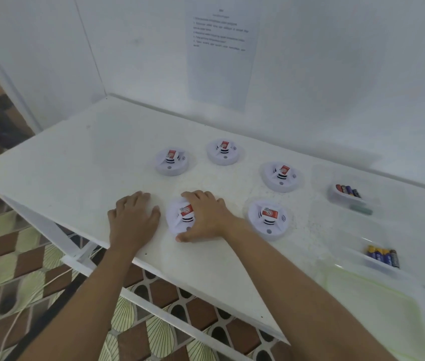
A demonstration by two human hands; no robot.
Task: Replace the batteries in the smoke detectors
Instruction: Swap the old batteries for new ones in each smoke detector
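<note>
Several white round smoke detectors with red labels lie on the white table [75,162]. My right hand [206,217] grips the nearest detector [180,216], fingers over its far rim and thumb at its near edge. My left hand [133,217] lies flat on the table just left of that detector, holding nothing. Other detectors sit at the back left [171,161], back middle [223,151], right [281,176] and near right [268,219]. Batteries lie in a clear tray at the far right [348,191] and in another clear tray nearer me [383,257].
A small green object [362,209] lies between the two battery trays. A larger clear tray [362,295] sits at the table's near right. A printed sheet [219,48] hangs on the white back wall. Patterned floor tiles show below the table's left edge.
</note>
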